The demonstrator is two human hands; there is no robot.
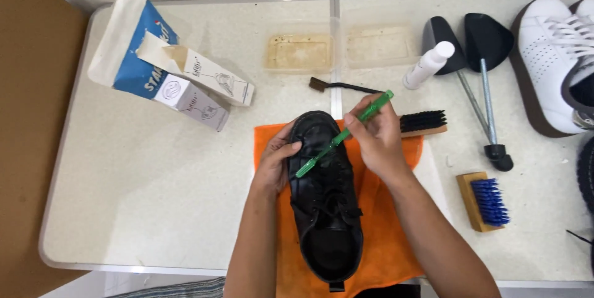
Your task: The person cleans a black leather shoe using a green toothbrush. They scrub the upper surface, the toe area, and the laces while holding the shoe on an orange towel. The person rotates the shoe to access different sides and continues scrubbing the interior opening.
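Note:
A black lace-up shoe (327,211) lies on an orange cloth (383,236) at the table's near edge, toe pointing away from me. My left hand (276,162) grips the shoe's left side near the toe. My right hand (376,140) holds a green toothbrush (344,133) slanted across the toe, its head down on the leather near my left fingers.
Around lie a black-bristle wooden brush (423,122), a blue-bristle brush (484,201), a thin dark brush (342,85), a white bottle (428,64), two black shoe trees (486,75), two shallow plastic containers (299,52), small boxes (198,91), a blue-white bag (127,41) and a white sneaker (552,57).

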